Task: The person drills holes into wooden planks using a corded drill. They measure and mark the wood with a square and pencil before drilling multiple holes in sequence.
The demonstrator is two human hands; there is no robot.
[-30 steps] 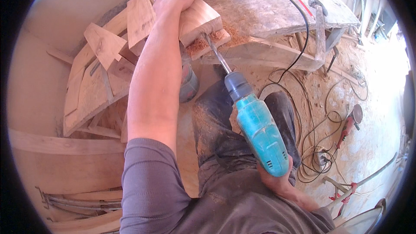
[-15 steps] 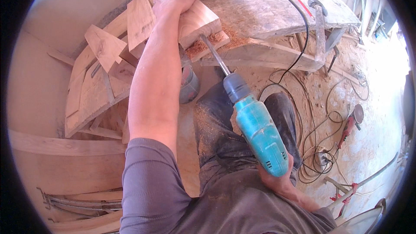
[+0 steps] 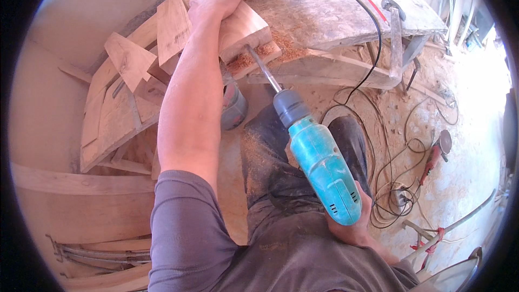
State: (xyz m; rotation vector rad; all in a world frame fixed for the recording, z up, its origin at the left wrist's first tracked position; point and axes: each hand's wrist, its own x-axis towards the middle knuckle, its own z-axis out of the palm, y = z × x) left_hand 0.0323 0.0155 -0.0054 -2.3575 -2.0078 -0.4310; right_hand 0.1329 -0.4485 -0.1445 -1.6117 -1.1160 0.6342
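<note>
Through the left hand (image 3: 215, 4) I am holding the wood block (image 3: 246, 28) on the surface (image 3: 319, 13), fingers curling over it, likely bracing it against the drill (image 3: 323, 162); the right hand (image 3: 352, 232) is gripping the drill's rear, fingers mostly hidden, aiming the bit (image 3: 263, 68) at the block's near end.

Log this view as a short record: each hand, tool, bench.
left hand: on top of pale rectangular wooden block
right hand: holding teal plastic power drill
tool tip: long silver metal drill bit, at the block's near end
bench: weathered wooden workbench bearing orange-brown sawdust, thin red stick, wooden-handled metal hammer at right
</note>
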